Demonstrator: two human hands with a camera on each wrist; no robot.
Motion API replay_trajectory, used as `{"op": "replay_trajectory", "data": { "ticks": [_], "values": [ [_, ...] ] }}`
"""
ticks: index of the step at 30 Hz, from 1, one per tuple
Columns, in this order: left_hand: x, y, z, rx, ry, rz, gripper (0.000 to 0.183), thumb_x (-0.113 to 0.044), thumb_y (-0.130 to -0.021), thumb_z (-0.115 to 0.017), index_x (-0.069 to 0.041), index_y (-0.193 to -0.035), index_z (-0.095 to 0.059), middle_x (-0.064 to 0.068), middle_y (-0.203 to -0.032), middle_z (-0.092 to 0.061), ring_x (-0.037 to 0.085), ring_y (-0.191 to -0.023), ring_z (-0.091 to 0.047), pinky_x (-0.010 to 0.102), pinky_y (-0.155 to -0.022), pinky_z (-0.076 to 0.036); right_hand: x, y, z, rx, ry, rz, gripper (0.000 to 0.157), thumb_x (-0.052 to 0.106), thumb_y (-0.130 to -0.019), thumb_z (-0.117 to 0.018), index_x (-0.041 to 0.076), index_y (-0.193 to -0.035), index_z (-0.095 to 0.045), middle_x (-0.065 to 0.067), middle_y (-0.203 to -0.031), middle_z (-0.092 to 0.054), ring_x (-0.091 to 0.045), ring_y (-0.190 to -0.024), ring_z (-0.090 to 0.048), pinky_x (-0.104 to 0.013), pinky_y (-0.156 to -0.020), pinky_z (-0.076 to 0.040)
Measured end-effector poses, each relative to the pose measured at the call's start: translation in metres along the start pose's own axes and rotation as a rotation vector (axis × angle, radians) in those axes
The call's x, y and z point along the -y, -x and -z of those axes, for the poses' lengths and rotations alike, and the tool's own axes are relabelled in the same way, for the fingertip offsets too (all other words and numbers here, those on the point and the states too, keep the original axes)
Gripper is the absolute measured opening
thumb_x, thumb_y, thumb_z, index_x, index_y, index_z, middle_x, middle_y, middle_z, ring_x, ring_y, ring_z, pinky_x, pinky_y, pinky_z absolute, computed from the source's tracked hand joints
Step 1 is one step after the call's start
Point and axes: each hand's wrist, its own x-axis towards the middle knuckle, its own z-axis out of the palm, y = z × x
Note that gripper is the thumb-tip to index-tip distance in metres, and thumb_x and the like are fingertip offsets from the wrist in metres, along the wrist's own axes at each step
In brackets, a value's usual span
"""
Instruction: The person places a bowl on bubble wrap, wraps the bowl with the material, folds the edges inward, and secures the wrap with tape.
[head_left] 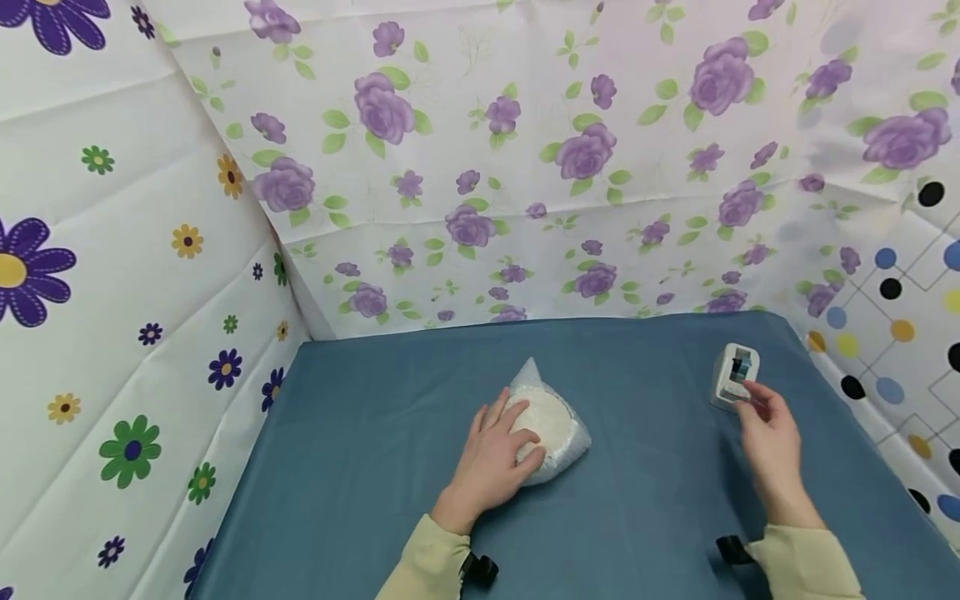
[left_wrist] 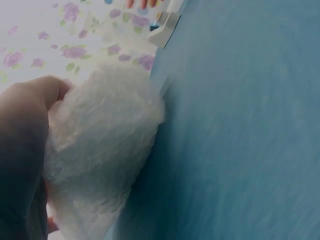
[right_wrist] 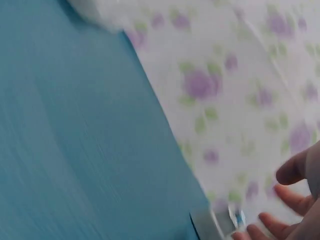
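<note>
A rounded white object wrapped in clear bubble wrap (head_left: 552,421) lies on the blue tabletop, a pointed corner of wrap sticking up at the back. My left hand (head_left: 491,454) rests on its left side, fingers spread and slightly bent. In the left wrist view the wrapped bundle (left_wrist: 102,145) covers most of that hand's fingers. Over at the right, my right hand (head_left: 772,442) is at the near end of a small white tape dispenser (head_left: 733,379). The right wrist view shows its thumb and forefinger close together, nothing visible between them, other fingers loosely bent.
Blue cloth (head_left: 360,467) covers the table. A rose-patterned sheet (head_left: 465,167) hangs behind it, with a daisy-patterned sheet (head_left: 150,275) at the left and a dotted sheet (head_left: 907,367) at the right. Black straps with small mounts sit on both wrists.
</note>
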Motion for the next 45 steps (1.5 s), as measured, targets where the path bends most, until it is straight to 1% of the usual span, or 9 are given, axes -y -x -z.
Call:
{"op": "replay_trajectory", "data": {
  "ticks": [2, 5, 12, 21, 25, 30, 33, 37, 45],
  "values": [
    [-0.003, 0.0, -0.002, -0.023, -0.001, 0.017, 0.031, -0.04, -0.111, -0.058, -0.021, -0.111, -0.083, 0.009, -0.163, -0.049, 0.036, -0.163, -0.02, 0.064, -0.124, -0.026, -0.009, -0.017, 0.007, 0.025, 0.002, -0.088, 0.059, 0.03, -0.113, -0.043, 0.005, -0.166, -0.037, -0.023, -0.168, -0.037, -0.04, -0.149, -0.042, -0.052, -0.108, -0.047],
    [-0.008, 0.0, -0.005, -0.039, 0.022, 0.039, 0.03, -0.038, -0.11, -0.059, -0.02, -0.111, -0.083, 0.011, -0.163, -0.049, 0.038, -0.163, -0.019, 0.063, -0.124, -0.028, -0.019, -0.036, 0.014, 0.098, 0.045, -0.129, 0.067, 0.037, -0.113, -0.041, -0.002, -0.167, -0.029, -0.03, -0.17, -0.028, -0.049, -0.152, -0.035, -0.065, -0.115, -0.039],
    [-0.019, -0.003, -0.01, -0.057, 0.108, 0.083, 0.03, -0.036, -0.11, -0.059, -0.018, -0.112, -0.082, 0.013, -0.164, -0.047, 0.039, -0.162, -0.019, 0.063, -0.123, -0.03, -0.02, -0.052, 0.018, 0.185, 0.117, -0.192, 0.079, 0.051, -0.113, -0.031, -0.01, -0.164, -0.028, -0.038, -0.163, -0.032, -0.054, -0.145, -0.037, -0.069, -0.112, -0.038],
    [-0.02, -0.004, -0.008, -0.072, 0.122, 0.104, 0.028, -0.034, -0.109, -0.06, -0.018, -0.109, -0.083, 0.012, -0.165, -0.046, 0.038, -0.163, -0.019, 0.063, -0.121, -0.032, -0.015, -0.058, 0.007, 0.091, 0.058, -0.297, 0.076, 0.048, -0.112, -0.04, -0.01, -0.161, -0.036, -0.036, -0.164, -0.034, -0.05, -0.146, -0.039, -0.064, -0.114, -0.04],
    [-0.018, -0.002, -0.008, -0.07, 0.128, 0.112, 0.028, -0.034, -0.109, -0.06, -0.018, -0.109, -0.082, 0.012, -0.165, -0.045, 0.037, -0.163, -0.018, 0.064, -0.121, -0.031, -0.019, -0.055, 0.002, 0.066, 0.073, -0.266, 0.074, 0.049, -0.11, -0.045, -0.008, -0.158, -0.045, -0.033, -0.158, -0.043, -0.046, -0.131, -0.049, -0.054, -0.096, -0.05],
    [-0.017, -0.002, -0.009, -0.072, 0.131, 0.116, 0.029, -0.034, -0.109, -0.059, -0.018, -0.11, -0.082, 0.011, -0.165, -0.045, 0.037, -0.163, -0.018, 0.064, -0.121, -0.031, -0.023, -0.054, 0.0, 0.006, 0.166, -0.171, 0.067, 0.049, -0.109, -0.051, -0.005, -0.148, -0.059, -0.028, -0.144, -0.058, -0.038, -0.115, -0.056, -0.037, -0.073, -0.048],
    [-0.017, -0.001, -0.009, -0.066, 0.134, 0.12, 0.029, -0.035, -0.109, -0.058, -0.018, -0.11, -0.082, 0.011, -0.165, -0.045, 0.037, -0.163, -0.017, 0.064, -0.121, -0.031, -0.02, -0.054, 0.0, -0.034, 0.252, -0.132, 0.063, 0.047, -0.108, -0.054, -0.005, -0.141, -0.065, -0.028, -0.148, -0.057, -0.042, -0.127, -0.057, -0.049, -0.087, -0.054],
    [-0.017, -0.001, -0.008, -0.06, 0.135, 0.121, 0.03, -0.036, -0.11, -0.057, -0.019, -0.111, -0.082, 0.011, -0.166, -0.044, 0.036, -0.163, -0.017, 0.064, -0.122, -0.03, -0.012, -0.054, 0.001, -0.05, 0.34, -0.116, 0.057, 0.043, -0.109, -0.055, -0.007, -0.134, -0.069, -0.025, -0.164, -0.041, -0.047, -0.149, -0.039, -0.067, -0.111, -0.042],
    [-0.018, -0.003, -0.006, -0.06, 0.136, 0.12, 0.03, -0.036, -0.109, -0.058, -0.018, -0.11, -0.081, 0.012, -0.166, -0.044, 0.038, -0.163, -0.016, 0.065, -0.122, -0.029, -0.004, -0.052, -0.002, -0.088, 0.367, -0.117, 0.049, 0.038, -0.107, -0.06, -0.006, -0.126, -0.071, -0.03, -0.157, -0.044, -0.05, -0.142, -0.043, -0.071, -0.107, -0.043]
  ]
}}
